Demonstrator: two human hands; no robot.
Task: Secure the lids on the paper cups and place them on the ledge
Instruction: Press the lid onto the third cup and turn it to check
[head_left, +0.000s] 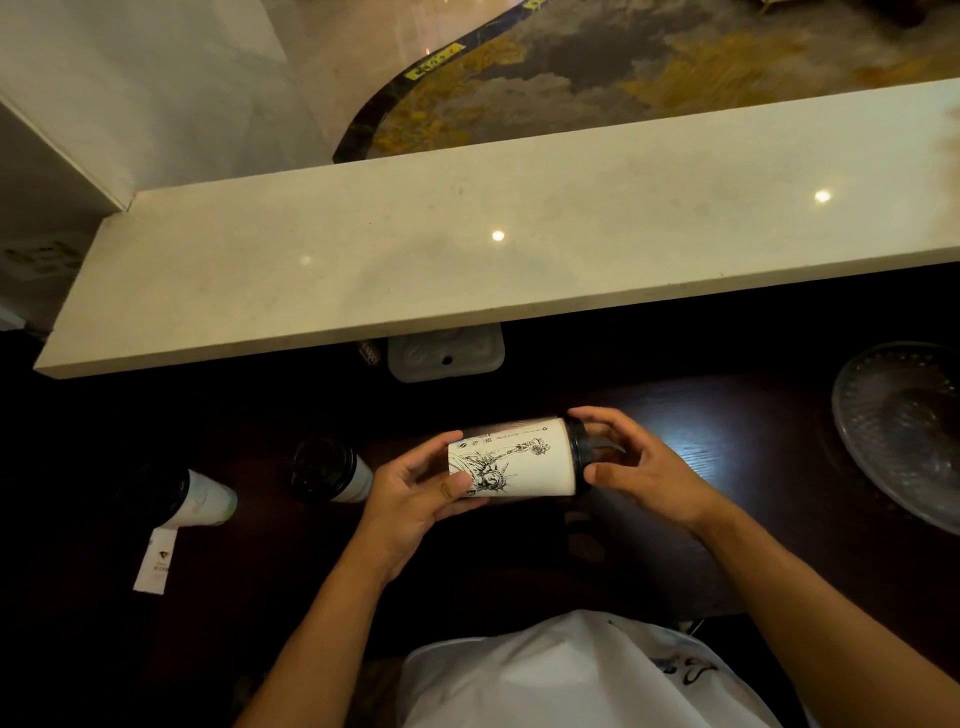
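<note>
Lid being pressed onto a paper cup held sideways above the dark table.

The left hand wraps the base end of the printed paper cup, fingers closed around it, while the right hand pinches the black lid at the cup's mouth, thumb below and fingers curled over the top. The cup lies horizontal between both hands, clear of the table. The lid looks seated or nearly so; next it likely needs a firm press around the rim, then turning upright onto the pale ledge, which holds no cups. Two other lidded cups wait at left.
</note>
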